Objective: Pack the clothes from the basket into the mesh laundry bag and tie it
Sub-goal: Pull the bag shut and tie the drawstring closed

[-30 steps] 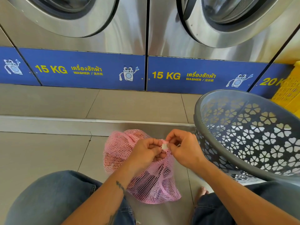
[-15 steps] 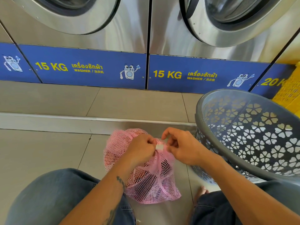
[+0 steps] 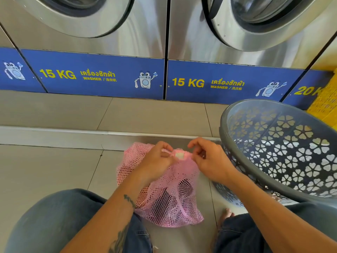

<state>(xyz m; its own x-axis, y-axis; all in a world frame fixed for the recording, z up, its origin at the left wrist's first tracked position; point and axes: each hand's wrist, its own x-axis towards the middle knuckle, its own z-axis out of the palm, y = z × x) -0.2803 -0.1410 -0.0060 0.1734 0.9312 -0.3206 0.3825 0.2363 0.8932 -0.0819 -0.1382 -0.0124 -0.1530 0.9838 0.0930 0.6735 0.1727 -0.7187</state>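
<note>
**A:** What does the head view show on the floor?

**B:** A pink mesh laundry bag (image 3: 169, 198) lies on the grey floor tiles (image 3: 51, 170) between the person's knees in blue jeans (image 3: 54, 221). Dark shapes show through the netting, though I cannot tell what garments they are. Its gathered neck points toward the washers.

**A:** And the hands?

**B:** The left hand (image 3: 155, 161) is closed on the bunched neck of the bag, fingers (image 3: 165, 148) pinching the pink drawstring (image 3: 168, 152). The right hand (image 3: 209, 159) is just beside it, its fingers curled in and pinched at the other side of a small white toggle (image 3: 179, 155) that sits on the cord between the two hands.

**A:** Where is the basket?

**B:** A grey plastic laundry basket with flower-shaped cut-outs (image 3: 284, 152) is tilted at the right, its opening facing the person, near the right forearm. I see no clothes in the part of its inside that shows.

**A:** Behind all that?

**B:** Two stainless steel front-loading washers (image 3: 145, 39) with blue panels marked "15 KG" (image 3: 94, 75), and a yellow plastic crate (image 3: 326, 103) at the far right edge.
</note>
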